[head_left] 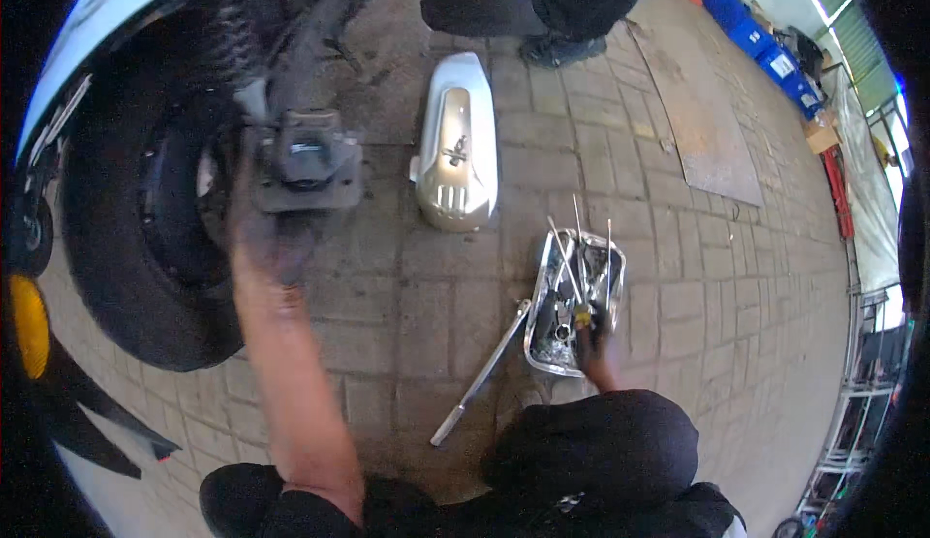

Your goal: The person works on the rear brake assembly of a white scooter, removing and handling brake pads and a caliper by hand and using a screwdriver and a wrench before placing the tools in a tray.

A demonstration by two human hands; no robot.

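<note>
My left hand (pixel 276 243), dark and smeared by motion, reaches to the lower edge of a dark boxy part (pixel 310 165) beside the scooter wheel (pixel 155 189). Whether its fingers grip that part is hidden. At the right, my right hand (pixel 597 339) is down at the near right side of a shiny metal tray (pixel 533 344) of tools. It touches or nearly touches a long screwdriver with a yellow and black handle (pixel 582 315); its fingers are too dark to make out. A long-handled ratchet wrench (pixel 480 383) leans from the tray's left rim to the paving.
A silver, elongated cover (pixel 457 151) with small dark pieces on it lies on the paving. Another person's shoe (pixel 562 49) is beyond it. A flat board (pixel 702 131) lies at the right, with blue bins (pixel 775 59) and a metal rack (pixel 843 441) along the edge.
</note>
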